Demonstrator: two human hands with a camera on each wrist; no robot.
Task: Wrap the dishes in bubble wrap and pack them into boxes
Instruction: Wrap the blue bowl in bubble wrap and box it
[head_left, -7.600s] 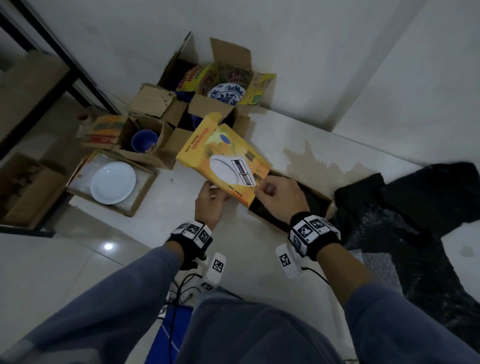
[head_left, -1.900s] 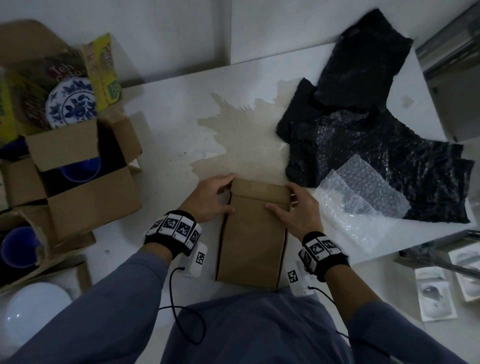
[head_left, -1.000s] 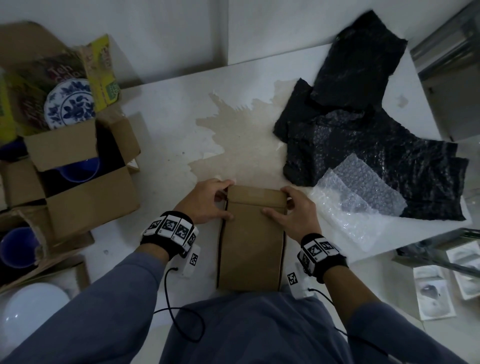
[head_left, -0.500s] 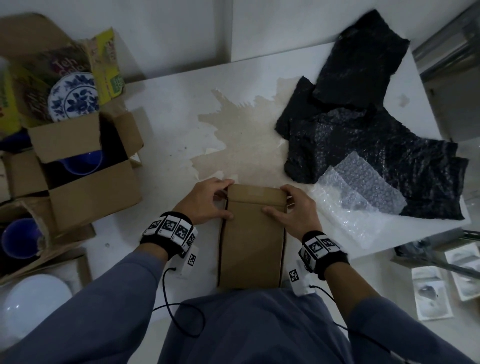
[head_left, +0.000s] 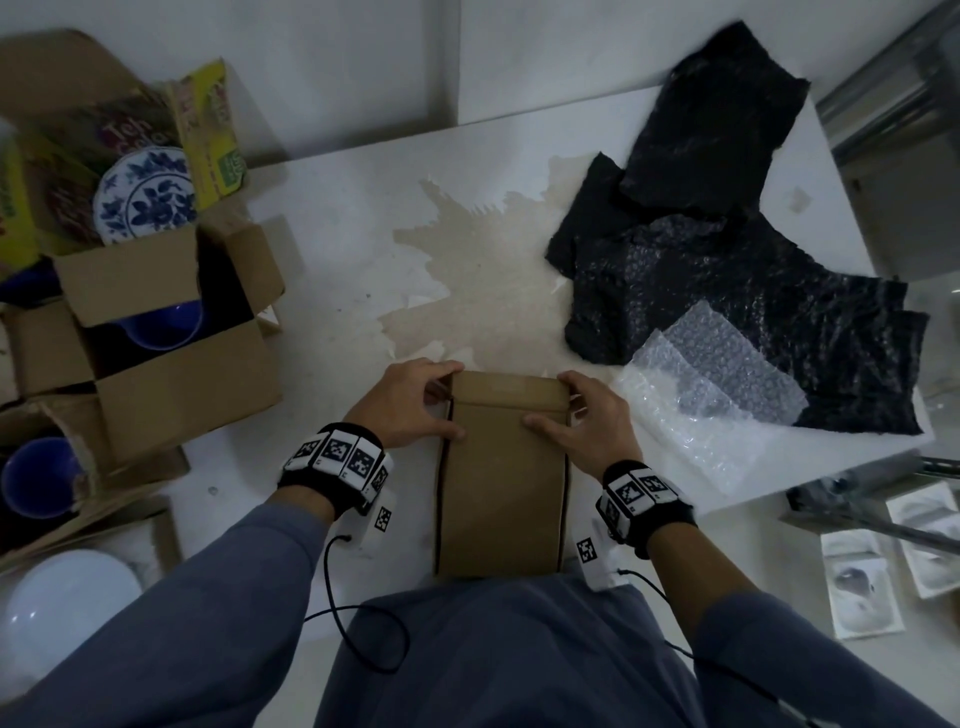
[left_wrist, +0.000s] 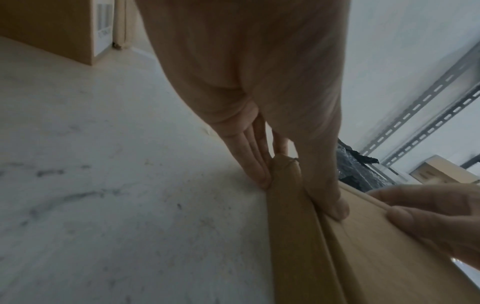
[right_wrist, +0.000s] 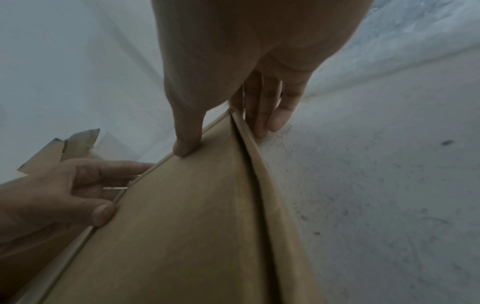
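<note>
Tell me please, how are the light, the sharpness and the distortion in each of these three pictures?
Head view: dim, sharp, edges bent by the wide lens. Left wrist view: soft, the left hand looms large, the flat brown cardboard box stretched. Right wrist view: dark, the right hand shadowed.

A plain brown flat cardboard box (head_left: 501, 483) with dark edge lines sits at lower centre on the white counter (head_left: 337, 249), which carries a tan irregular stain (head_left: 483, 280) at centre. Right of it lie crumpled black bubble wrap sheets (head_left: 727, 249) flecked with pale glints and a clear whitish bubble wrap piece (head_left: 711, 395). At upper left, a white plate with blue floral pattern (head_left: 143, 197) stands in a yellow and maroon printed carton (head_left: 208, 135). Brown open cardboard boxes (head_left: 171, 374) below hold deep blue bowls (head_left: 36, 478). A plain white plate (head_left: 62, 608) shows at lower left.
</note>
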